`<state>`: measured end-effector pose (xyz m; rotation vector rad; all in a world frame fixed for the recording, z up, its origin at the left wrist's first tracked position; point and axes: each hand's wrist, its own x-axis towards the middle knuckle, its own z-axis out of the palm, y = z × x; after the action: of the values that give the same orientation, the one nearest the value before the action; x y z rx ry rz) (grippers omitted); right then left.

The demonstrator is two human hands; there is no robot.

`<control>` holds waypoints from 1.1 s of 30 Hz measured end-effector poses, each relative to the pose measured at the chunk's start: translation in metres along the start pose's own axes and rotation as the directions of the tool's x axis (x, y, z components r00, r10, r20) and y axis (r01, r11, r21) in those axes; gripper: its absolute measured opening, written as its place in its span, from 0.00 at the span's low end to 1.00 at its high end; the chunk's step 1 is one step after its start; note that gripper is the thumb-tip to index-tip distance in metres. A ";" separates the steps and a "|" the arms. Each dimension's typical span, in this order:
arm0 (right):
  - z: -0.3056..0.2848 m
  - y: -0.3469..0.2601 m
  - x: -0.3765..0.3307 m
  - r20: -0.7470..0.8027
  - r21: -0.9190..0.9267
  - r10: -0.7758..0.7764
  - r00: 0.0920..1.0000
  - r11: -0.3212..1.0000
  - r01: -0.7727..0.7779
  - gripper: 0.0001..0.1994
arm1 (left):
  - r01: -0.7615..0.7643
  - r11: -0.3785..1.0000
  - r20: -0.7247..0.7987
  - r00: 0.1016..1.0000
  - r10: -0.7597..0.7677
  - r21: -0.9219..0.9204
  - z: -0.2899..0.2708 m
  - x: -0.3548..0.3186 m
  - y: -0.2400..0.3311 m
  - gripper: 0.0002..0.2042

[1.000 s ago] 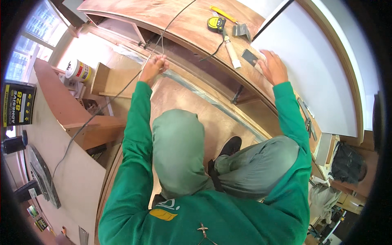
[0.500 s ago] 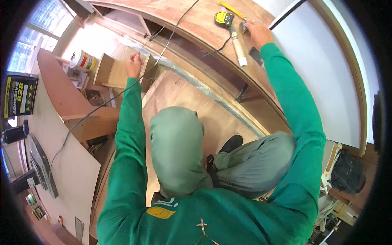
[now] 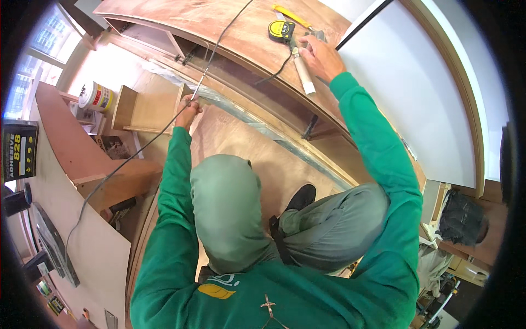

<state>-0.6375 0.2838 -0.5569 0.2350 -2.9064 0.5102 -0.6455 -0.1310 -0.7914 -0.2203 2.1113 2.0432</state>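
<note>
My left hand (image 3: 187,113) is closed beside the corner of a small open wooden box (image 3: 154,114). A thin dark cable (image 3: 143,146) crosses in front of its fingers. Whatever those fingers may hold is hidden. On the reddish wooden top at the upper right, my right hand (image 3: 324,59) reaches with bent fingers to a grey metal piece (image 3: 318,36). Next to it lies a tool with a pale round handle (image 3: 303,74), perhaps a hammer; my fingers partly cover its upper end. A yellow and black tape measure (image 3: 280,31) and a yellow-handled tool (image 3: 292,16) are close by.
Below the wooden top (image 3: 219,24) runs an open recess with metal runners. A white bucket (image 3: 95,96) stands at the left behind a curved pinkish panel (image 3: 60,129). A white panel (image 3: 416,82) rises at the right. My bent knees are over a plywood sheet (image 3: 230,129).
My left hand has come down and nearer, moving from over the box to beside its corner. My right hand has shifted left and nearer to the pale-handled tool. The view has shifted slightly.
</note>
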 end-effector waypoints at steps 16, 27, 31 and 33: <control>-0.017 0.005 0.021 0.284 -0.067 0.274 0.919 0.962 -0.266 0.20 | -0.690 0.567 0.168 0.689 0.705 0.450 0.129 -0.067 0.110 0.17; -0.068 -0.018 -0.026 0.071 -0.025 0.161 0.984 0.987 -0.160 0.19 | -0.624 0.426 0.233 0.703 0.672 0.656 0.152 -0.028 0.087 0.32; -0.078 -0.054 -0.020 0.137 0.382 0.128 0.982 0.908 -0.171 0.21 | -0.612 0.332 0.252 0.673 0.696 0.718 0.146 -0.019 0.088 0.34; -0.073 -0.069 -0.013 0.222 0.570 0.034 0.974 0.806 -0.158 0.17 | -0.588 0.273 0.267 0.668 0.695 0.761 0.139 -0.010 0.090 0.34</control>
<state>-0.6008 0.2473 -0.4700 0.2278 -2.8638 1.4858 -0.6523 0.0106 -0.7056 0.8417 3.3266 0.9633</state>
